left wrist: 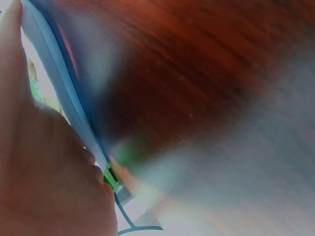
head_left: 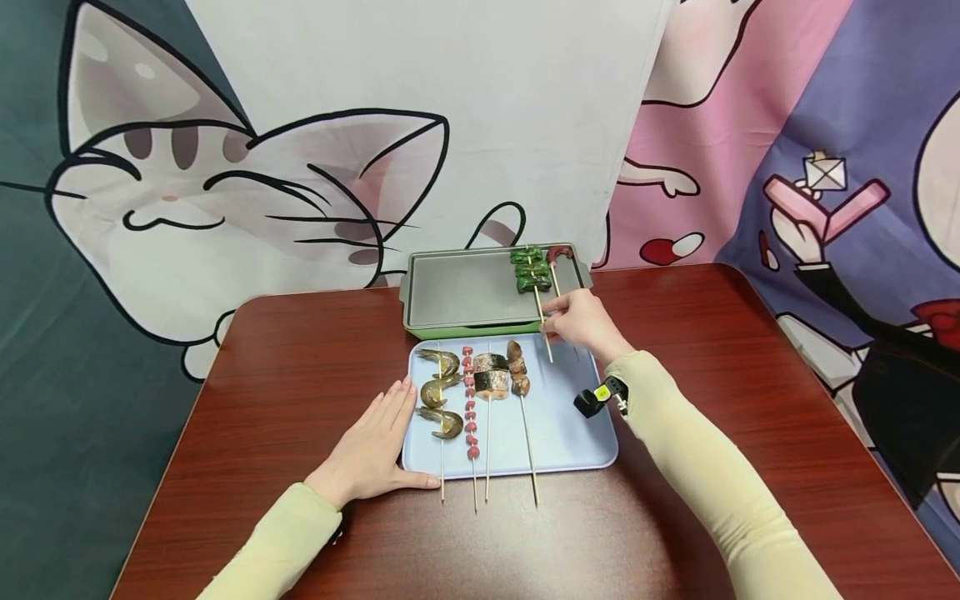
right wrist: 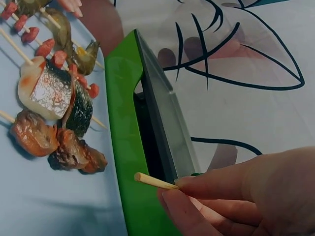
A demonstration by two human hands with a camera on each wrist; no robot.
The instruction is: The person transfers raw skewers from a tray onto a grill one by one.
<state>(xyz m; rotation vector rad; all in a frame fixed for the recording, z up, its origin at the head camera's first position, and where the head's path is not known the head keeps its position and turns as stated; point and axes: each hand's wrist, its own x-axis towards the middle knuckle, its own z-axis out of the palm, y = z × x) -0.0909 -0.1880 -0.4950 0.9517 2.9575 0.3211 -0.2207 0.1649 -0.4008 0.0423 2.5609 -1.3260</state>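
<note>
Left tabletop room: a wide stretch of red-brown tabletop (head_left: 292,383) runs between its left edge and my left hand.
My left hand (head_left: 375,450): released, fingers fairly straight along the tray's left edge, thumb at its near left corner.
Tray (head_left: 566,429): pale blue, raised rim, far edge close by the grill's green front.
Shrimp skewer (head_left: 433,393): three curled, grey-brown shrimp beside the tray's left edge.
Red-piece skewer (head_left: 470,405): a row of small red pieces.
Fish skewer (head_left: 491,382): pale chunks with silvery, dark skin.
Brown-piece skewer (head_left: 519,382): glossy brown lumps; its stick, like those of its neighbours, overhangs the tray's near edge.
Grill (head_left: 461,287): grey plate stretching bare from its left edge to the green skewer.
Green skewer (head_left: 533,271): near the plate's right end, its stick slanting across the front edge over the tray; three dark green, shiny, folded pieces on pale wood, with a blunt end.
Dark red skewer (head_left: 558,253): by the far right corner, a curved piece, its stick running behind my hand.
My right hand (head_left: 583,323): thumb and fingers pinch the green skewer's stick above the grill's front edge.
</note>
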